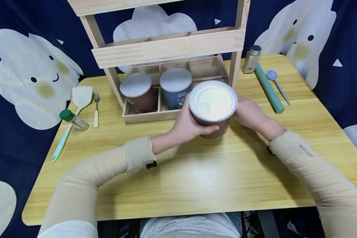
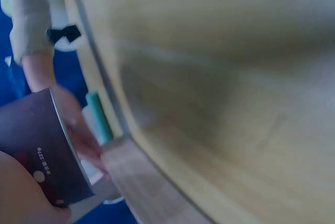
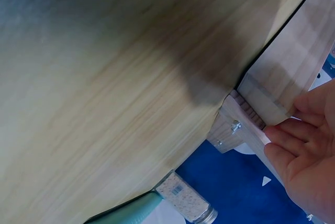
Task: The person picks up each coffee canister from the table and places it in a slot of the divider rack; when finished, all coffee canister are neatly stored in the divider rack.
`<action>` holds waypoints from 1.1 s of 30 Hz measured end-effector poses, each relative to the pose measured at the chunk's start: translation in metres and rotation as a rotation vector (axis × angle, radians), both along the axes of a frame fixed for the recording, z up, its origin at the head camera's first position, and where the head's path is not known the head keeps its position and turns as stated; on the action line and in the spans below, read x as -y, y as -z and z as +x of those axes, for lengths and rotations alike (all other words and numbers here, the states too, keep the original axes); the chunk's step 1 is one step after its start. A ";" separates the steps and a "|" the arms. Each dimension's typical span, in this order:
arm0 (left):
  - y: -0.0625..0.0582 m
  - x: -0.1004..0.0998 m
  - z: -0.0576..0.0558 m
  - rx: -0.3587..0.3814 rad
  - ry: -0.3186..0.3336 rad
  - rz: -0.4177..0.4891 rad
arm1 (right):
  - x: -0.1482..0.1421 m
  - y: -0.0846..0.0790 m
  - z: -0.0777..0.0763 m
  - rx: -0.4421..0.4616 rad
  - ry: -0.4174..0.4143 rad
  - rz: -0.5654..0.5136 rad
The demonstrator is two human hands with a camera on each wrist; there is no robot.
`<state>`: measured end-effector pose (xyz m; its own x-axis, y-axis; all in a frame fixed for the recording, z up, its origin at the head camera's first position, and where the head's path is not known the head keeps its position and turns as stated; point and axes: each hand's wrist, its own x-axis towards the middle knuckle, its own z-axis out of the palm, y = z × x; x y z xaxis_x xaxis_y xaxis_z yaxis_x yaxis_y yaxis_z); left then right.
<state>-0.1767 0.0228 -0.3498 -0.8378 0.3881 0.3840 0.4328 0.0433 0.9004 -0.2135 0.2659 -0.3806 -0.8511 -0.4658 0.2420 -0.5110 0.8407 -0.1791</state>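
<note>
My left hand (image 1: 188, 123) grips a dark brown canister (image 1: 215, 129) with a pale, shiny lid (image 1: 213, 100), holding it raised in front of the wooden rack (image 1: 169, 46). Its printed side shows in the left wrist view, partly covered by the thumb. My right hand (image 1: 251, 110) is at the right end of the rack's bottom tray (image 1: 154, 116). In the right wrist view, fingers (image 3: 285, 153) are bent round the tray's corner (image 3: 277, 106). Two more lidded canisters, one brown (image 1: 142, 99) and one blue (image 1: 176, 94), stand in the tray's front compartments.
To the left lie a white spatula (image 1: 82, 96), a small fork (image 1: 96, 110) and a green-capped spice jar (image 1: 74, 119). On the right are a glass shaker (image 1: 251, 59), a long green case (image 1: 269, 88) and a blue spoon (image 1: 278, 86). The rack's upper shelf overhangs the tray.
</note>
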 end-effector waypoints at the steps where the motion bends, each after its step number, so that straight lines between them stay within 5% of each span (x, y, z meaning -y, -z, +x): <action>1: -0.003 -0.001 -0.004 -0.004 -0.032 -0.008 | 0.000 0.000 0.000 -0.013 -0.006 0.008; 6: -0.010 -0.008 -0.028 -0.003 -0.166 -0.065 | 0.002 0.002 -0.001 -0.031 -0.029 0.059; 13: -0.007 -0.019 -0.058 -0.008 -0.242 -0.103 | 0.002 0.004 -0.001 0.004 -0.015 0.092; 33: 0.003 -0.055 -0.079 0.022 -0.429 -0.166 | 0.000 0.000 -0.001 0.012 -0.012 0.114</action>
